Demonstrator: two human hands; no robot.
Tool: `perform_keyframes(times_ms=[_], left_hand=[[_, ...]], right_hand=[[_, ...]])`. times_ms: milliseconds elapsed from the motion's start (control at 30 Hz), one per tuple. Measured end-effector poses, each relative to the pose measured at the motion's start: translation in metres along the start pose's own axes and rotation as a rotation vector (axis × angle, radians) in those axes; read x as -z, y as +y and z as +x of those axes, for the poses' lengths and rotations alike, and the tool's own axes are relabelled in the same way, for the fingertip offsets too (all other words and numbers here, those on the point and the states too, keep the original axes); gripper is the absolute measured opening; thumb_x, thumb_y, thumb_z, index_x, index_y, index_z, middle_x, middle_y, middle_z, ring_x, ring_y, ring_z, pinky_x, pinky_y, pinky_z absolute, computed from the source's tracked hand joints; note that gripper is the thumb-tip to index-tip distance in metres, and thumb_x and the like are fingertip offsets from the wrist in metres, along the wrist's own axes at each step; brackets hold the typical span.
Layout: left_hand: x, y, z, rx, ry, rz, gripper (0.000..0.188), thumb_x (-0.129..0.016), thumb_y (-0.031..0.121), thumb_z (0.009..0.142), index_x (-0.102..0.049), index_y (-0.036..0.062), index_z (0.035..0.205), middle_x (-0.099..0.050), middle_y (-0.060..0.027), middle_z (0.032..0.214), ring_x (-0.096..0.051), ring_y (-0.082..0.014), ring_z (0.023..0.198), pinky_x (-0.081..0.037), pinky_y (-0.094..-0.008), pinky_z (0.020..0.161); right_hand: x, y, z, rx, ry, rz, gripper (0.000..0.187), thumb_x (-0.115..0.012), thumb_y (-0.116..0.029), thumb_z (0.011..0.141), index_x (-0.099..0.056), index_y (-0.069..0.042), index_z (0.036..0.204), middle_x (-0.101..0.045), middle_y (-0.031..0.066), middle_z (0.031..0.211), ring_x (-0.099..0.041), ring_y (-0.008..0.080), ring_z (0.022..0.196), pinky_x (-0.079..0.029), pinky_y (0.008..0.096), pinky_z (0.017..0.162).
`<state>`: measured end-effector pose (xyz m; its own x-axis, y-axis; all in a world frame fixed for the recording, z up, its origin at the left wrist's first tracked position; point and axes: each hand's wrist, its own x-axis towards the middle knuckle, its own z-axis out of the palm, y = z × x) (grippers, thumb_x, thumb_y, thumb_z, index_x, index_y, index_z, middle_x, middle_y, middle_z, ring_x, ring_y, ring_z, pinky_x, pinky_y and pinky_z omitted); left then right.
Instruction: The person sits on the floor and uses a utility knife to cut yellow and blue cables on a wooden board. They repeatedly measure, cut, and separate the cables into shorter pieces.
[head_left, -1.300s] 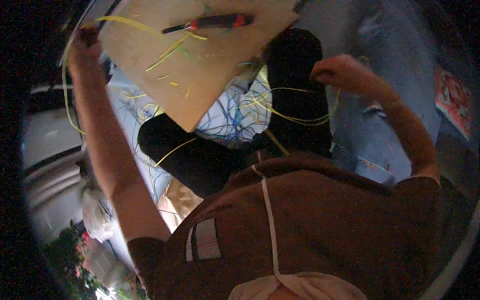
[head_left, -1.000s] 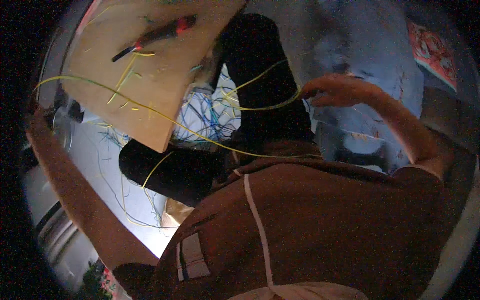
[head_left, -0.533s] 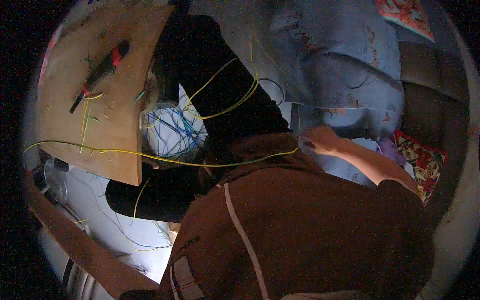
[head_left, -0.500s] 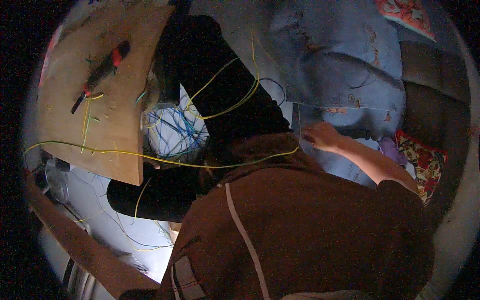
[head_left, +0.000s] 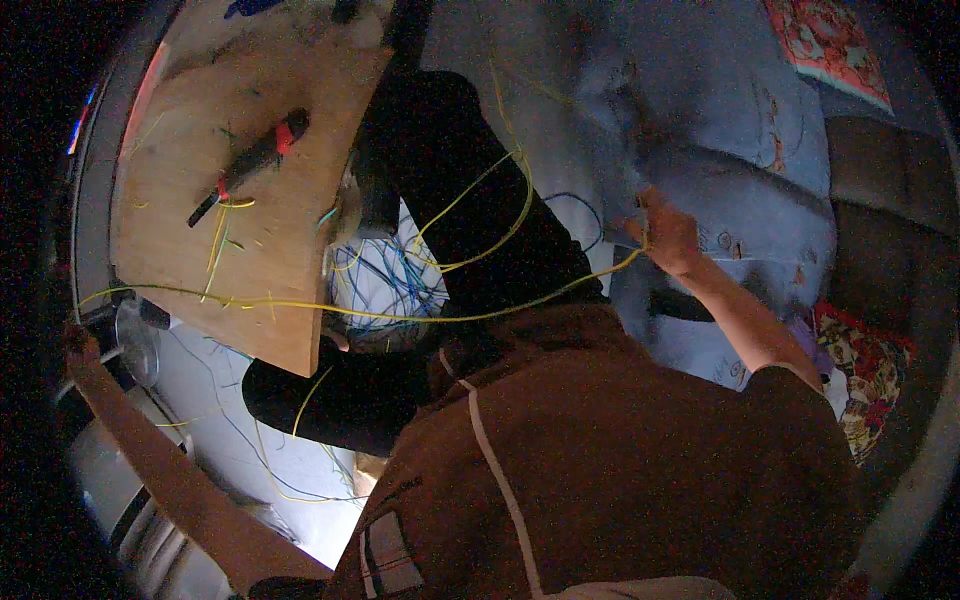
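A yellow-green wire (head_left: 480, 317) runs in a long, shallow curve across my lap and over the near edge of the wooden board (head_left: 290, 345). At the right, my right hand (head_left: 670, 235) is closed on one end of it, above the bluish cloth. My left hand (head_left: 80, 345) is at the dark far-left rim, where the wire's other stretch curves down to it; its fingers look closed there but are dim. On the board lies a black-handled tool with red bands (head_left: 250, 165), beside short yellow and green wire pieces (head_left: 215, 255).
Tangled blue and yellow wires (head_left: 385, 285) lie on a white surface between my legs. Another yellow wire (head_left: 520, 200) loops over my dark-clad leg. A clear round container (head_left: 135, 345) stands near my left hand. A patterned cushion (head_left: 865, 375) lies at the right.
My right hand has risen away from my lap, drawing the wire's right end up with it. The view has shifted, so the board and legs appear farther right and lower.
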<state>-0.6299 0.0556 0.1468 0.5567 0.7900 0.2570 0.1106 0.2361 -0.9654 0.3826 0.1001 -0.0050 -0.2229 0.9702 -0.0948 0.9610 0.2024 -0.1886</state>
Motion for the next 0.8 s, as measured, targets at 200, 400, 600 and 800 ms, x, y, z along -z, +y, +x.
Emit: perform_keyframes(times_ms=[200, 400, 600, 800], left_hand=[[0.006, -0.007, -0.002, 0.033, -0.194, -0.084, 0.023, -0.051, 0.025, 0.080, -0.058, 0.0044, 0.086, -0.057, -0.0113, 0.081, -0.054, -0.0234, 0.070, -0.045, -0.0341, 0.063], [0.034, -0.035, -0.026, 0.933, -0.412, -1.515, 0.022, -0.049, 0.025, 0.083, -0.056, 0.0056, 0.090, -0.057, -0.0093, 0.083, -0.054, -0.0189, 0.070, -0.044, -0.0295, 0.062], [0.105, -0.080, -0.056, 2.110, -0.216, -1.809, 0.022, -0.046, 0.025, 0.085, -0.055, 0.0067, 0.093, -0.057, -0.0074, 0.085, -0.053, -0.0143, 0.069, -0.043, -0.0249, 0.061], [0.212, -0.082, -0.020, 1.951, 0.031, -2.245, 0.026, -0.047, 0.027, 0.086, -0.057, 0.0050, 0.093, -0.058, -0.0034, 0.074, -0.052, -0.0124, 0.060, -0.043, -0.0213, 0.051]], right_hand=[[0.055, 0.022, 0.029, 0.102, 0.292, -0.095, 0.017, -0.057, -0.021, 0.079, -0.050, -0.007, 0.084, -0.057, 0.0115, 0.089, -0.056, 0.0307, 0.081, -0.046, 0.0366, 0.062], [0.122, 0.035, 0.054, 0.545, 0.655, -0.134, 0.012, -0.049, -0.019, 0.084, -0.054, -0.007, 0.086, -0.058, 0.0077, 0.093, -0.056, 0.0238, 0.084, -0.045, 0.0315, 0.071], [0.230, -0.010, 0.086, 0.587, 0.454, 0.129, 0.031, -0.039, -0.031, 0.089, -0.055, -0.006, 0.098, -0.058, 0.0063, 0.086, -0.058, 0.0170, 0.080, -0.045, 0.0299, 0.070], [0.384, -0.142, 0.115, 1.167, 0.675, 0.316, 0.029, -0.048, -0.027, 0.085, -0.057, 0.000, 0.081, -0.058, 0.0076, 0.067, -0.057, 0.0161, 0.057, -0.044, 0.0296, 0.051]])
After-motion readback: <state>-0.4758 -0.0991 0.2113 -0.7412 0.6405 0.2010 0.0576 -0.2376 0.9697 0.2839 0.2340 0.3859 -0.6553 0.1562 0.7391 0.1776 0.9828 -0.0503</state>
